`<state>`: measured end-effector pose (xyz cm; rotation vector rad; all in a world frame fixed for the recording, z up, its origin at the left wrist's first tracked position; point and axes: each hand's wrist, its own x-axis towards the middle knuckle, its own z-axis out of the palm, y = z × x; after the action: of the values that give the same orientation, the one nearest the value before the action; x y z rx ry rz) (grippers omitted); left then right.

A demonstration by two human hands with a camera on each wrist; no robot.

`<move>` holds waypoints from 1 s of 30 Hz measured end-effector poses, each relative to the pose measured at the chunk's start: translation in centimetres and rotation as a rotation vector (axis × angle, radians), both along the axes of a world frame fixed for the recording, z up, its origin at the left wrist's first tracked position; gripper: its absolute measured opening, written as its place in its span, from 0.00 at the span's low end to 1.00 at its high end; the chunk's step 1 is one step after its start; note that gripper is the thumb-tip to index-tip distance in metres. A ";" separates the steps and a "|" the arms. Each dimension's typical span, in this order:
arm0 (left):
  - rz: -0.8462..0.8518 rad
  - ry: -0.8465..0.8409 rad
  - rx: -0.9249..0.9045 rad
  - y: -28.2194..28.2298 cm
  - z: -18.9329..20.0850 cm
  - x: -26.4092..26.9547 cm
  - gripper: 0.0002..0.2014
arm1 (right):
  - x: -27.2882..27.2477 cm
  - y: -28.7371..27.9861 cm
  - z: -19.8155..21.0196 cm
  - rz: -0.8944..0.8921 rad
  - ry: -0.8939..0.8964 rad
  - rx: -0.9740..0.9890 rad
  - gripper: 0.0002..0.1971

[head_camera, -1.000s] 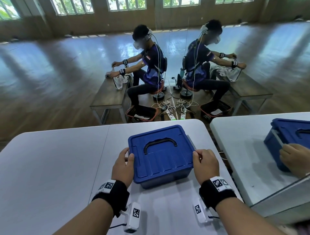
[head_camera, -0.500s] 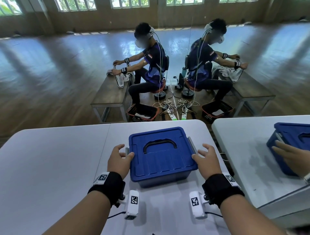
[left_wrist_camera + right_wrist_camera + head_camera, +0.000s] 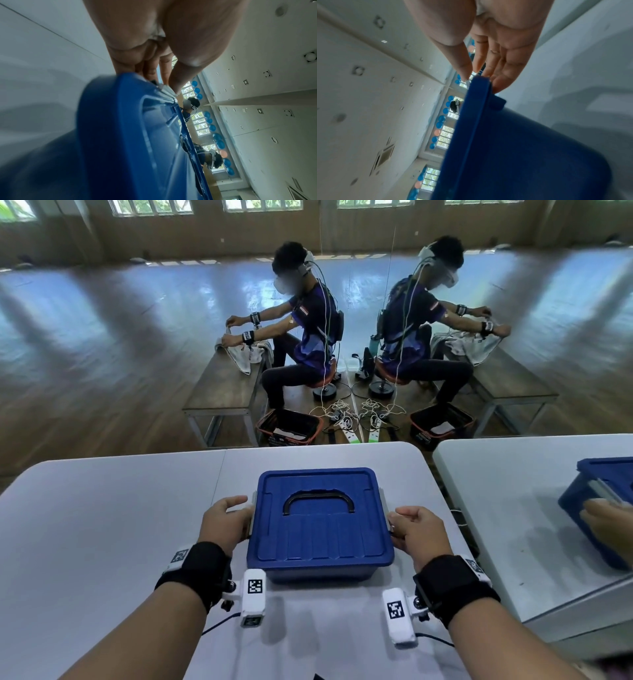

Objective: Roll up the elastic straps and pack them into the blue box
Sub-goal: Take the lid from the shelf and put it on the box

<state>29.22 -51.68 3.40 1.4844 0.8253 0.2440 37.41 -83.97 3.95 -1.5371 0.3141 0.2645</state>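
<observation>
The blue box [image 3: 320,525] stands on the white table [image 3: 102,525] in front of me, its lid on and the black handle lying flat. My left hand [image 3: 236,510] is at the box's left side, thumb and fingers pinching the grey left latch [image 3: 165,90]. At the right side, my right hand [image 3: 399,517] pinches the grey right latch [image 3: 467,81] with thumb and forefinger, and the other fingers sit under the lid rim. The box [image 3: 128,135] fills the lower part of the left wrist view, and the box [image 3: 505,148] does the same in the right wrist view. No elastic straps are in view.
A second white tabletop [image 3: 513,491] lies close on the right, with another blue box [image 3: 596,501] and a hand on it. Beyond the table edge, two seated people work at low benches [image 3: 222,392], with baskets and cables on the wooden floor.
Half a second ago both hands had their fingers spread beside the box. Now the fingers have curled in onto the grey latches on either side.
</observation>
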 end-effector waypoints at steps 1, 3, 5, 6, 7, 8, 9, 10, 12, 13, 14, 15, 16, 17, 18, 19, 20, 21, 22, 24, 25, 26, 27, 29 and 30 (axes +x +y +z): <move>-0.016 -0.003 -0.014 0.2 0.0 -0.1 0.14 | -0.1 0.1 0.0 0.013 0.036 0.036 0.08; -0.051 -0.007 -0.044 0.4 0.0 -0.3 0.15 | -0.3 0.4 0.0 0.035 0.069 0.076 0.08; -0.062 0.000 -0.080 0.6 -0.1 -0.5 0.15 | -0.5 0.8 0.2 0.059 0.073 0.091 0.08; -0.065 0.003 -0.091 0.8 -0.1 -0.5 0.15 | -0.5 0.9 0.3 0.072 0.070 0.090 0.09; -0.071 0.007 -0.098 0.9 -0.1 -0.5 0.15 | -0.6 1.1 0.4 0.083 0.068 0.085 0.09; -0.079 0.009 -0.102 1.0 0.0 -0.5 0.16 | -0.7 1.2 0.5 0.091 0.064 0.077 0.09; -0.089 0.016 -0.102 1.2 0.0 -0.5 0.16 | -0.8 1.3 0.6 0.096 0.059 0.069 0.09; -0.101 0.024 -0.101 1.4 0.1 -0.5 0.16 | -0.8 1.4 0.6 0.098 0.054 0.057 0.09; -0.125 0.045 -0.083 1.5 0.0 -0.4 0.16 | -0.9 1.6 0.7 0.103 0.049 0.032 0.09; -0.142 0.059 -0.054 1.5 -0.1 -0.4 0.16 | -1.0 1.8 0.7 0.106 0.049 0.025 0.09; -0.161 0.068 -0.019 1.5 -0.2 -0.4 0.17 | -1.0 1.9 0.7 0.113 0.047 0.015 0.10; -0.177 0.072 0.011 1.5 -0.3 -0.4 0.17 | -0.9 2.0 0.7 0.120 0.043 0.001 0.10; -0.185 0.070 0.028 1.5 -0.3 -0.5 0.17 | -0.9 2.1 0.7 0.125 0.036 -0.019 0.11; -0.184 0.062 0.030 1.5 -0.4 -0.5 0.17 | -0.8 2.3 0.8 0.129 0.025 -0.042 0.11; -0.181 0.052 0.026 1.5 -0.4 -0.6 0.16 | -0.8 2.4 0.8 0.135 0.012 -0.068 0.11; -0.179 0.044 0.023 1.6 -0.4 -0.7 0.16 | -0.8 2.5 0.9 0.142 -0.001 -0.088 0.11; -0.182 0.035 0.023 1.7 -0.4 -0.8 0.15 | -0.7 2.6 0.9 0.149 -0.013 -0.107 0.12; -0.191 0.031 0.026 1.7 -0.3 -0.8 0.15 | -0.7 2.8 0.9 0.150 -0.025 -0.129 0.12; -0.198 0.028 0.027 1.8 -0.3 -0.8 0.16 | -0.7 2.9 0.9 0.151 -0.041 -0.163 0.12; -0.203 0.028 0.019 1.9 -0.4 -0.7 0.16 | -0.6 3.2 0.8 0.155 -0.083 -0.251 0.12; -0.204 0.031 0.015 2.0 -0.4 -0.7 0.17 | -0.5 3.3 0.8 0.159 -0.103 -0.295 0.11; -0.206 0.032 0.014 2.1 -0.4 -0.7 0.17 | -0.4 3.5 0.8 0.164 -0.118 -0.333 0.11; -0.210 0.031 0.017 2.2 -0.4 -0.6 0.17 | -0.4 3.5 0.8 0.169 -0.132 -0.369 0.11; -0.218 0.032 0.025 2.2 -0.4 -0.6 0.17 | -0.2 3.6 0.8 0.187 -0.152 -0.436 0.10; -0.221 0.036 0.031 2.2 -0.4 -0.6 0.18 | -0.1 3.6 0.8 0.197 -0.159 -0.469 0.10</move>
<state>28.61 -49.47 3.02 1.5988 0.6812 0.0652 37.30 -80.37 4.76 -2.0450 0.0995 0.2307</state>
